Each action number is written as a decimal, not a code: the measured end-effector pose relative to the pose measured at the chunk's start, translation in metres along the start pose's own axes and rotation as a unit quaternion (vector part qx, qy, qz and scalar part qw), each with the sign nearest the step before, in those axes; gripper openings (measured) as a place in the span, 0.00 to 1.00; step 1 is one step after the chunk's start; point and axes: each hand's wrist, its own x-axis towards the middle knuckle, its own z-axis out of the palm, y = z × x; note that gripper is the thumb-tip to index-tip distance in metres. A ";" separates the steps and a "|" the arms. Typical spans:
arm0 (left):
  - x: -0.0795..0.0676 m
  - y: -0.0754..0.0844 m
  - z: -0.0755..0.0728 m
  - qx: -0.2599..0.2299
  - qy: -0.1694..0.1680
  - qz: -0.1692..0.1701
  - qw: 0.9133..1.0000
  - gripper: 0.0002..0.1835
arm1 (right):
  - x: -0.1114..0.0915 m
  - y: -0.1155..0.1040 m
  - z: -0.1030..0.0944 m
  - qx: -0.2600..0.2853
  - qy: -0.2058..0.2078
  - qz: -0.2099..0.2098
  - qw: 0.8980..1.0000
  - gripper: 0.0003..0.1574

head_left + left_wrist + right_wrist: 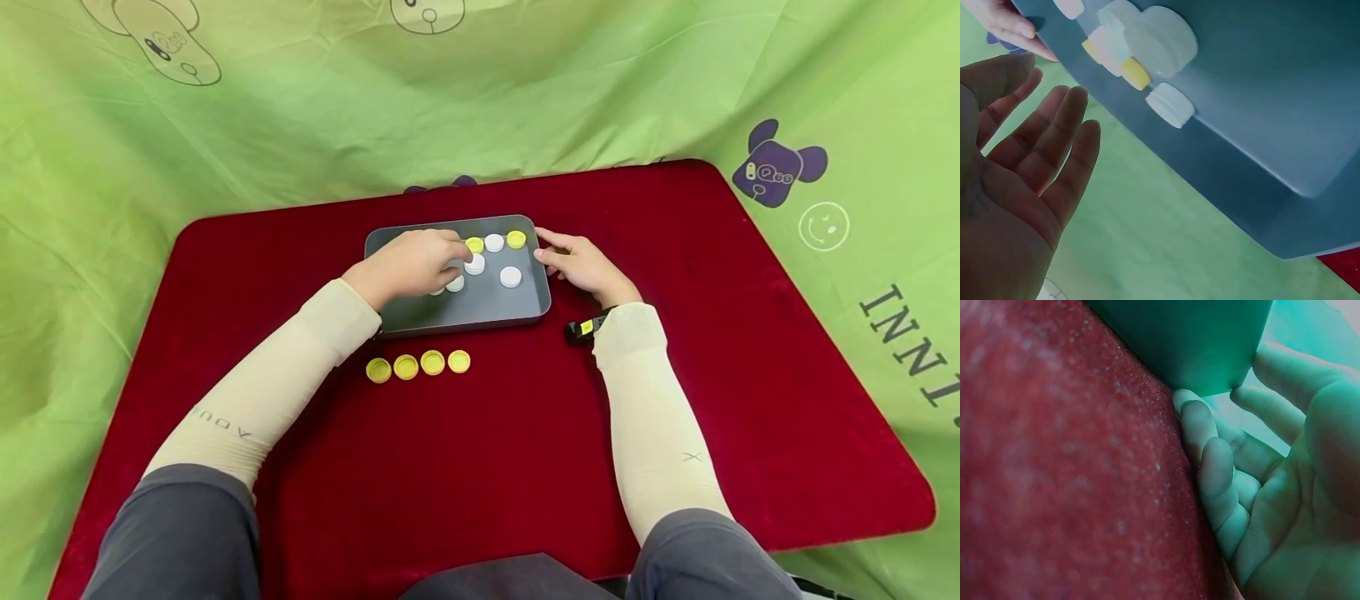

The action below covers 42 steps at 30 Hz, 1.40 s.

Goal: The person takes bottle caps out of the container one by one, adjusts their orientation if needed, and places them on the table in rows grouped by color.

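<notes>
A grey tray point(480, 314) holds white bottle caps point(511, 277) and yellow bottle caps point(516, 239). My left hand point(417, 263) hovers over the tray's left and middle part, fingers loosely bent beside a white cap point(474, 264). In the left wrist view, nothing shows between that hand's fingers point(1063, 125). The back of the hand hides part of the tray in the head view. My right hand point(587, 265) touches the tray's right wall with thumb and index finger. Its other fingers point(1216, 465) are bent near the red cloth, low beside the tray.
Several yellow caps point(432, 362) lie in a row on the red-covered table point(510, 450), in front of the tray. A black device point(581, 331) is at the right wrist. Green printed cloth point(570, 100) hangs behind and beside the table.
</notes>
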 end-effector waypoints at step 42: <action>0.051 -0.019 0.016 0.005 -0.045 -0.028 0.999 0.19 | -0.002 -0.004 -0.001 0.010 -0.005 0.005 1.000 0.35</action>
